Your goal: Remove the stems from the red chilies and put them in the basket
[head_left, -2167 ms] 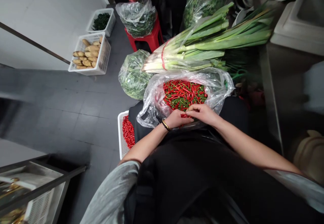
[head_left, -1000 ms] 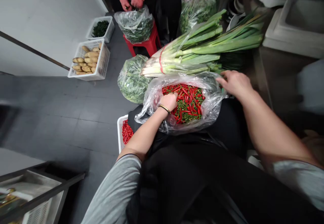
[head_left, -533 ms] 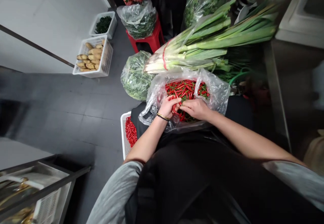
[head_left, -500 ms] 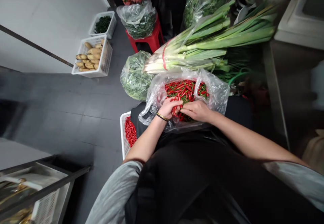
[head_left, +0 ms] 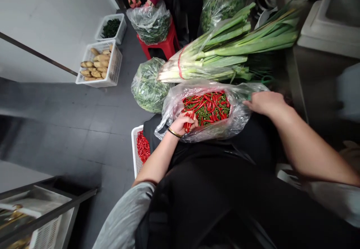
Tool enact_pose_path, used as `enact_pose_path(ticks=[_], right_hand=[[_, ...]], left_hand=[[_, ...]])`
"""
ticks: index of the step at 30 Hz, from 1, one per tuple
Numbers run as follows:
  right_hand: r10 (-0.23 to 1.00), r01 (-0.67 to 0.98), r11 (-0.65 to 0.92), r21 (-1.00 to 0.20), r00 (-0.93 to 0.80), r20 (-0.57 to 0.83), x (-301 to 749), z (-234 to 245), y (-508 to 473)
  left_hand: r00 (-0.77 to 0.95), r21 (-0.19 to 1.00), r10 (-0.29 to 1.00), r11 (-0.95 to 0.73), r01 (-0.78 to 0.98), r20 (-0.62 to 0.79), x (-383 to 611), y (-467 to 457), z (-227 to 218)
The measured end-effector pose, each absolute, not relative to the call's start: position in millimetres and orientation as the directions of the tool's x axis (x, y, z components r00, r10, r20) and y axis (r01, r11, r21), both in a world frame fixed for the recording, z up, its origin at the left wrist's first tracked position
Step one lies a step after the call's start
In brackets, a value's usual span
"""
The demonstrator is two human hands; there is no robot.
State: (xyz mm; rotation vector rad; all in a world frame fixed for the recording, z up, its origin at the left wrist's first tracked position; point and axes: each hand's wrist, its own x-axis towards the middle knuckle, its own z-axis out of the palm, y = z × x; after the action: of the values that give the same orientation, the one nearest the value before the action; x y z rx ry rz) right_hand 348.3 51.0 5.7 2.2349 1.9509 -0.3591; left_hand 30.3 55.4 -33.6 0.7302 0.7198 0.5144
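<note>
The left hand (head_left: 182,123) has its grip closed on a few red chillies (head_left: 206,108), inside the clear plastic bag (head_left: 237,116) on the person's lap (head_left: 213,177). The right hand (head_left: 266,103) lies open on the bag's edge, steadying it, which suits small, careful pinches.

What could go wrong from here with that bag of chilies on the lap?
The plastic bag of red chilies rests on a lap, with only the right hand at its edge, so it might slide and spill. The bare left hand gripping chilies risks skin irritation. Chilies moved toward the white crate could drop on the floor tiles.
</note>
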Motion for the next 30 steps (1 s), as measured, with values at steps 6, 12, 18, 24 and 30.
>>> enact_pose_path(ticks=[6, 12, 18, 24, 30], right_hand=[[0.986, 0.995, 0.008, -0.098, -0.025, -0.167, 292, 9, 37], [0.865, 0.98, 0.05, -0.191, -0.138, -0.482, 287, -27, 51], [0.927, 0.462, -0.098, -0.881, -0.279, -0.249, 296, -2, 34], [0.96, 0.747, 0.245, -0.619, -0.096, 0.264, 266, 6, 21], [0.972, 0.529, 0.179, -0.83, -0.225, 0.066, 258, -6, -2]], left_hand=[[0.715, 0.85, 0.479, 0.414, 0.327, -0.509, 51, 39, -34], [0.622, 0.912, 0.671, 0.237, 0.335, -0.403, 56, 36, -31], [0.534, 0.942, 0.795, 0.337, 0.005, -0.287, 85, 53, -18], [0.611, 0.861, 0.688, 0.509, -0.021, -0.392, 98, 53, -5], [0.77, 0.855, 0.494, 0.504, 0.124, -0.403, 70, 43, -4]])
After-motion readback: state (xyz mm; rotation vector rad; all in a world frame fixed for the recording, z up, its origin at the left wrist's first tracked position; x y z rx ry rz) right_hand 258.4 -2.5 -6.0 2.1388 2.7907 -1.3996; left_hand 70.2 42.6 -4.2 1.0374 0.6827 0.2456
